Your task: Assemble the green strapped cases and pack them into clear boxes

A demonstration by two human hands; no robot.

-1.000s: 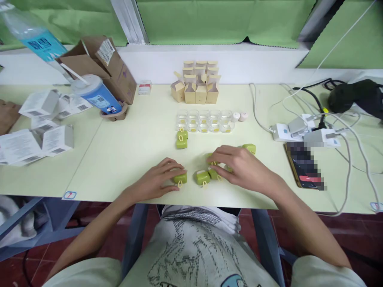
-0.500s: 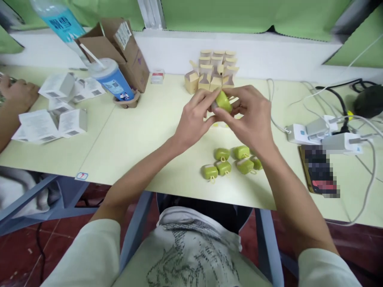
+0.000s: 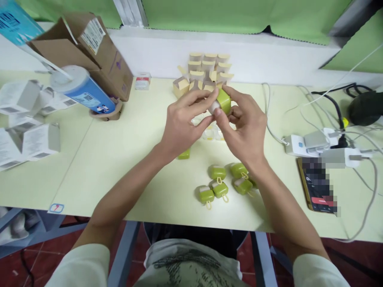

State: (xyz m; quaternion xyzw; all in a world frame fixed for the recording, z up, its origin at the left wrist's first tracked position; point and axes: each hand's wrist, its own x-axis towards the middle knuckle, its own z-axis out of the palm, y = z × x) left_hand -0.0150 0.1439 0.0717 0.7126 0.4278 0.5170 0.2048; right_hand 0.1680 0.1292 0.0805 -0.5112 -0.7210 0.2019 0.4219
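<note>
Between the fingertips of both hands is a small rounded green-and-white case [image 3: 224,101], held up above the table. My left hand [image 3: 181,119] pinches its white end. My right hand [image 3: 248,123] has thumb and fingers closed round the green part. Below the hands lie several similar green cases [image 3: 218,172] with pale yellow loops, partly covered by my right forearm. Beside my left wrist a single green piece [image 3: 184,154] is half hidden. Clear plastic pieces with yellow bits [image 3: 209,133] show behind and under the hands.
Small open yellow boxes [image 3: 196,65] stand in rows against the wall. To the left are a blue cup [image 3: 89,95], a brown carton [image 3: 109,65] and white boxes [image 3: 42,139]. On the right lie a phone [image 3: 318,191], a power strip [image 3: 295,145] and cables.
The case has turned between my fingers, showing more of its white end. The view has shifted, so the green piece by my left wrist shows and another person's hand has left the frame.
</note>
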